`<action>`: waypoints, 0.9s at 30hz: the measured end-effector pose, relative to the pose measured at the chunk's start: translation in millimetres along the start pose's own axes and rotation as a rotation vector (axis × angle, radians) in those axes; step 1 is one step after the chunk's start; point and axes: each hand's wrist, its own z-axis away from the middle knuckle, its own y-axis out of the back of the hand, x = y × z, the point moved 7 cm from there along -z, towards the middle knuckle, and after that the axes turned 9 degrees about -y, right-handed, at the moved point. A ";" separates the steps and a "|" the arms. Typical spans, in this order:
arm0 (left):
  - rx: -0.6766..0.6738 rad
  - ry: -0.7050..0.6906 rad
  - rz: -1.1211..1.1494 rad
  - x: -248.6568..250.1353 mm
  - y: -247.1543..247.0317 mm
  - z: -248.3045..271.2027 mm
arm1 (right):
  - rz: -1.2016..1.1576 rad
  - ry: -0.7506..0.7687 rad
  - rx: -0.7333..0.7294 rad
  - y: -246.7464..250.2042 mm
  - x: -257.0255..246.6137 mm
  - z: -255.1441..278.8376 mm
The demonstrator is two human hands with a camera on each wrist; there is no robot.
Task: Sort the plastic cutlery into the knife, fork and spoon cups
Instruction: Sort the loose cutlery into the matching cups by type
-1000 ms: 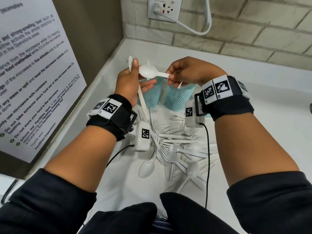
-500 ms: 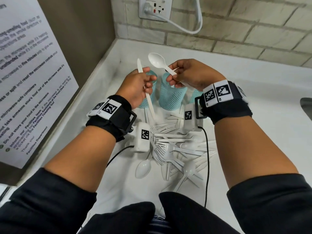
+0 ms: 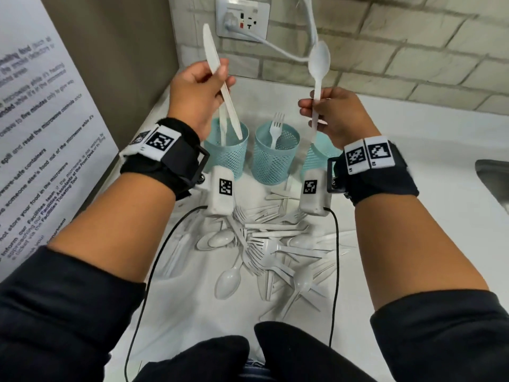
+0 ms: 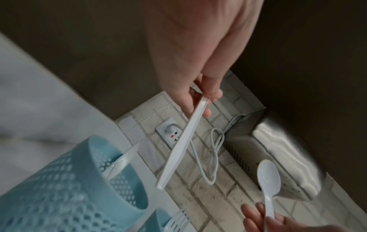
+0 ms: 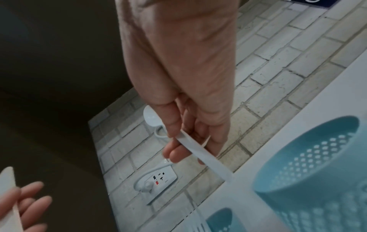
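My left hand (image 3: pixel 205 84) pinches a white plastic knife (image 3: pixel 220 86) (image 4: pixel 183 144), blade up, handle end over the left teal mesh cup (image 3: pixel 231 158) (image 4: pixel 65 188). That cup holds another knife (image 3: pixel 222 128). My right hand (image 3: pixel 327 111) (image 5: pixel 184 131) pinches a white spoon (image 3: pixel 318 62) (image 4: pixel 268 177) by its handle, bowl up, above the right teal cup (image 3: pixel 316 157) (image 5: pixel 317 164), which my wrist partly hides. The middle cup (image 3: pixel 272 158) holds a fork (image 3: pixel 276 128). A pile of loose white cutlery (image 3: pixel 264 244) lies on the counter near me.
The white counter (image 3: pixel 413 216) ends at a brick wall with a socket (image 3: pixel 242 16) and white cable (image 3: pixel 281 51). A dark panel with a printed notice (image 3: pixel 41 133) stands at the left. Wrist-camera cables (image 3: pixel 154 260) hang beside the pile. A metal appliance (image 4: pixel 278 157) sits at the right.
Both hands have risen and moved apart. The knife now stands blade up over the left cup, and the spoon has swung from level to upright over the right cup.
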 end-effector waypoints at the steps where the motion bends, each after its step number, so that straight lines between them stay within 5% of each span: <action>1: 0.005 -0.025 -0.020 1.7 -0.5 -3.0 | -0.024 0.008 0.019 4.5 0.4 -0.7; 9: -0.028 -0.197 -0.513 -7.8 2.4 -11.7 | -0.144 0.096 0.267 44.4 5.7 -5.0; 17: -0.189 -0.148 -1.059 -35.2 4.6 1.6 | -0.104 0.112 0.363 64.0 28.6 -4.9; 27: -0.128 -0.094 -1.143 -37.7 17.7 4.8 | 0.163 0.006 0.445 72.7 60.4 -15.4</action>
